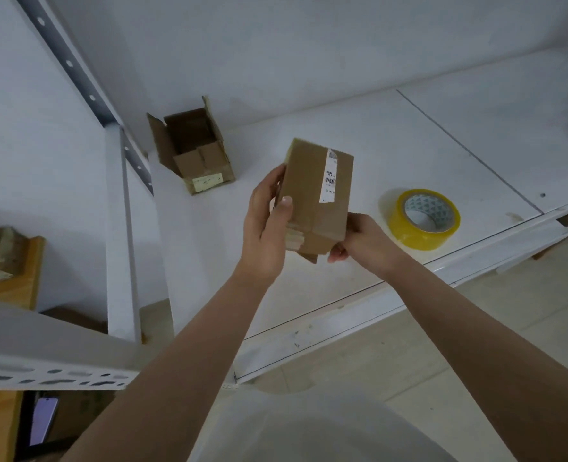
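Note:
A small brown cardboard box (312,191) with a white barcode label is held above the white shelf (409,135), tilted with its long side running away from me. My left hand (267,225) grips its left side, thumb laid on the top face. My right hand (362,240) holds the near right corner from below, fingers curled under the box. The box's near end shows layered tape and a loose flap edge.
An open, empty cardboard box (192,151) stands at the shelf's back left. A roll of yellow packing tape (424,220) lies flat to the right of my hands. A metal upright (76,71) rises at left, with wooden shelving (12,271) beyond. Tiled floor lies below.

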The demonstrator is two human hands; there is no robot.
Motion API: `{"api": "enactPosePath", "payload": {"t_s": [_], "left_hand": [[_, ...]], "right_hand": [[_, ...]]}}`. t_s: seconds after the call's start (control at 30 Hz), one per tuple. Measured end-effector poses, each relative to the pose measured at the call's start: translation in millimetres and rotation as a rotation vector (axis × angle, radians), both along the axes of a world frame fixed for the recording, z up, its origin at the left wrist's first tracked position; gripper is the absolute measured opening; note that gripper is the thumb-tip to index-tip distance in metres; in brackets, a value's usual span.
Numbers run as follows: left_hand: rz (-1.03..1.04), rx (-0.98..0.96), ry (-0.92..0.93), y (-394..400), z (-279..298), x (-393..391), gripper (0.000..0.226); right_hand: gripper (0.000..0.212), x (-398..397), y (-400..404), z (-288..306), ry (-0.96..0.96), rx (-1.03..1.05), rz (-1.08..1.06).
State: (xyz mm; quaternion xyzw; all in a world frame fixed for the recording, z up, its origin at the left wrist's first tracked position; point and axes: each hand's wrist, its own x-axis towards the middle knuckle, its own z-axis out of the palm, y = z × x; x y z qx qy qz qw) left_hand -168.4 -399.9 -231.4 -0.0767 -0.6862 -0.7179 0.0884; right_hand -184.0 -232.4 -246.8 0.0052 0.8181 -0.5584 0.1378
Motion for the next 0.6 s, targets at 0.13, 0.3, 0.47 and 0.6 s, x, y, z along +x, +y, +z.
{"api": "enactPosePath", "payload": {"t_s": [0.13,0.3,0.47,0.6], "left_hand": [[-0.047,0.167,-0.030,-13,-1,-5,0.049],[0.093,-0.086,-0.301,-33,-4,-20,0.040],[0.156,-0.236,-0.414,-35,0,-37,0.035],[0.179,-0.552,-0.363,-21,-1,-53,0.041]], "right_hand": [[0.043,-4,-13,2,-0.059,-0.020,0.053],[0.057,-20,-18,7,0.186,0.129,-0.047],[0.049,-48,-10,18,0.522,0.562,0.022],[0.043,-68,-7,12,0.466,0.621,0.082]]}}
